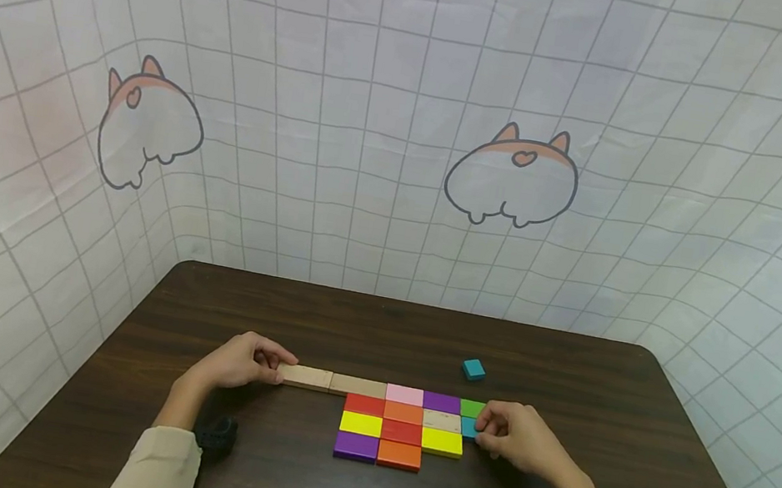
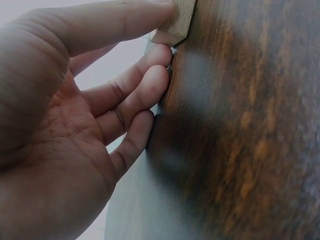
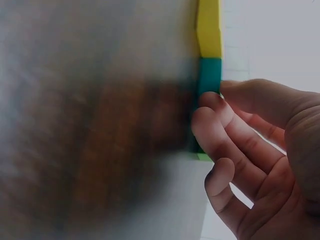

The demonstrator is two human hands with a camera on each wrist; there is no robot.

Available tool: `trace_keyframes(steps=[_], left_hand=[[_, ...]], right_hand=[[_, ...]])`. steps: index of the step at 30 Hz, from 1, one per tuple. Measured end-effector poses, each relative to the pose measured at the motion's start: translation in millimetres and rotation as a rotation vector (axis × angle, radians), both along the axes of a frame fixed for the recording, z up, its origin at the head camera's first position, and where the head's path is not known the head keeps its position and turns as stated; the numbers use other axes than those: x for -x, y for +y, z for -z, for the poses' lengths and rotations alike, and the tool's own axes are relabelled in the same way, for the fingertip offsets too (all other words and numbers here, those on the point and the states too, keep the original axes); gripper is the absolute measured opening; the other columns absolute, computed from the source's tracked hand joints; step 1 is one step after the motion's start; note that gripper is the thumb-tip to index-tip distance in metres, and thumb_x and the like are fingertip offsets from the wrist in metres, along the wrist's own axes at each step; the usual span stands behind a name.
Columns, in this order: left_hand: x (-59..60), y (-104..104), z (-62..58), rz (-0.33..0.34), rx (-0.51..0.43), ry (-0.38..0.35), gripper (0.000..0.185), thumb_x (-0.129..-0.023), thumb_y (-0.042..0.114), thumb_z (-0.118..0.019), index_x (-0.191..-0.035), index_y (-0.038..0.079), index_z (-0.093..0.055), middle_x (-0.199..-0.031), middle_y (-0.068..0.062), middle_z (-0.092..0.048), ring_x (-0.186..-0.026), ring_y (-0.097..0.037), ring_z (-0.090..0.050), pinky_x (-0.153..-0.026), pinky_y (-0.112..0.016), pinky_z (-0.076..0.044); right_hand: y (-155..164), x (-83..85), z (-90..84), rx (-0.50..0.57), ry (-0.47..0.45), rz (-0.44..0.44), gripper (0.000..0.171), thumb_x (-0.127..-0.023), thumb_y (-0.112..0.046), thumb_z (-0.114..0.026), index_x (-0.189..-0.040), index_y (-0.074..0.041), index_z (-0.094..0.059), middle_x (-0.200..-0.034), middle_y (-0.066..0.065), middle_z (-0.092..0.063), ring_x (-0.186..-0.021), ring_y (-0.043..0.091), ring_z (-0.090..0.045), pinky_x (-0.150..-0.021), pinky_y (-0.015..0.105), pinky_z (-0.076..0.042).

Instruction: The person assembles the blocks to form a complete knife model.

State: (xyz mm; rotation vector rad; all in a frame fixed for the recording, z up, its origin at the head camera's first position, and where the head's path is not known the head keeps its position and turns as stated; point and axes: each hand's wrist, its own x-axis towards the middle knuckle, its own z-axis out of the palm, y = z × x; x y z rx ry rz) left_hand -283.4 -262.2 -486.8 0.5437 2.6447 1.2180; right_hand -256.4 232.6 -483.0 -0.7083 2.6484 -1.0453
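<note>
A flat patch of coloured blocks [image 1: 401,432] lies mid-table, in rows. My left hand [image 1: 277,370] pinches the left end of a plain wooden block [image 1: 305,376] that starts the back row. In the left wrist view the thumb lies over that wooden block [image 2: 175,22], and the left hand [image 2: 167,37] has its other fingers resting on the table. My right hand [image 1: 481,428] pinches a small teal block [image 1: 468,427] at the patch's right edge, just in front of a green block [image 1: 472,409]. The right wrist view shows the right hand [image 3: 215,92] with thumb and forefinger on the teal block [image 3: 210,75], below a yellow block [image 3: 209,27].
A second teal block [image 1: 473,368] lies loose behind the patch. The dark wooden table [image 1: 633,449] has rounded far corners. A white gridded cloth wall [image 1: 404,153] closes it in on three sides. Black wrist-worn cameras [image 1: 216,433] sit near the front edge.
</note>
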Motion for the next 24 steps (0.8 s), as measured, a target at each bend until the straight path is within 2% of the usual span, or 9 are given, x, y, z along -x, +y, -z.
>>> trace_keyframes(steps=[5,8,11,16,20,24], left_hand=[[-0.1,0,-0.4,0.000,0.007,0.007,0.023,-0.090,0.009,-0.080,-0.113,0.010,-0.079,-0.084,0.000,-0.064,-0.072,-0.018,-0.056,-0.065,-0.031,-0.047],[0.5,0,-0.4,-0.005,0.007,0.007,0.023,-0.090,0.009,-0.080,-0.113,0.009,-0.079,-0.083,0.000,-0.064,-0.072,-0.019,-0.056,-0.065,-0.032,-0.047],[1.1,-1,-0.3,-0.013,0.008,-0.001,0.024,-0.090,0.009,-0.080,-0.114,0.010,-0.079,-0.083,0.000,-0.064,-0.073,-0.019,-0.056,-0.065,-0.032,-0.047],[0.7,-2,-0.6,0.001,-0.011,-0.006,0.025,-0.090,0.008,-0.080,-0.114,0.008,-0.079,-0.083,-0.002,-0.064,-0.072,-0.020,-0.056,-0.064,-0.032,-0.047],[0.9,-2,-0.6,0.001,-0.016,-0.014,0.025,-0.090,0.008,-0.080,-0.115,0.009,-0.079,-0.083,-0.002,-0.065,-0.071,-0.019,-0.056,-0.063,-0.032,-0.046],[0.7,-2,-0.8,-0.005,-0.013,-0.015,0.024,-0.090,0.008,-0.080,-0.114,0.010,-0.079,-0.082,-0.002,-0.065,-0.071,-0.019,-0.056,-0.063,-0.032,-0.046]], right_hand=[[6,9.6,-10.5,0.013,0.035,0.002,0.008,-0.094,-0.011,-0.076,-0.096,-0.012,-0.068,-0.077,-0.004,-0.063,-0.063,0.015,-0.060,-0.059,0.030,-0.053],[9,22.4,-16.0,0.039,0.071,0.017,0.008,-0.095,-0.011,-0.074,-0.100,-0.008,-0.069,-0.081,-0.003,-0.064,-0.068,0.015,-0.059,-0.062,0.030,-0.051],[12,39.9,-17.0,0.066,0.100,0.046,0.016,-0.095,-0.009,-0.074,-0.109,-0.002,-0.069,-0.084,-0.001,-0.064,-0.073,0.017,-0.059,-0.065,0.030,-0.050],[16,69.9,-8.8,0.062,0.111,0.086,0.034,-0.093,-0.007,-0.076,-0.125,0.001,-0.066,-0.091,0.002,-0.063,-0.076,0.020,-0.057,-0.066,0.031,-0.048],[18,87.1,-0.6,0.040,0.079,0.054,0.047,-0.092,-0.005,-0.077,-0.136,0.002,-0.061,-0.095,0.005,-0.064,-0.078,0.021,-0.057,-0.066,0.032,-0.049],[19,97.8,4.5,0.031,0.042,0.008,0.054,-0.091,-0.004,-0.077,-0.141,0.004,-0.057,-0.097,0.007,-0.065,-0.082,0.023,-0.060,-0.070,0.035,-0.050]])
